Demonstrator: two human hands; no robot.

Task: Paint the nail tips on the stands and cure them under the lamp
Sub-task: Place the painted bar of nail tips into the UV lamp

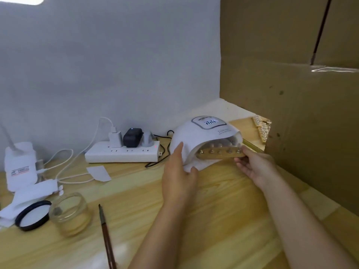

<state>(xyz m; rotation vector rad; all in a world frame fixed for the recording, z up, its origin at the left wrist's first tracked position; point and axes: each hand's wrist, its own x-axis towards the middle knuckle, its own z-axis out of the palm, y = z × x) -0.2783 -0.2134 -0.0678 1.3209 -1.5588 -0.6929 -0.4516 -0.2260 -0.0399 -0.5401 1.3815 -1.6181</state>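
One wooden table carries the whole scene, with one white nail lamp toward its far right corner as the landmark. The lamp's top bears a lit digital display, its digits too blurred to read, and the lettering "SUN" beside it. One power strip lies just left of the lamp, holding three plugs: one white, one black, one grey. Further left stands one white bottle with an illegible red-and-black label. In front of that, well left of the lamp, sit one glass jar and one dark-rimmed lid. One brush lies on the table near the jar. One gold stand carrying five nail tips sits at the lamp's mouth, partly under the hood. The right hand pinches the stand's right end. The left hand grips the lamp's left front edge, thumb curled below. More stands with tips lie right of the lamp.
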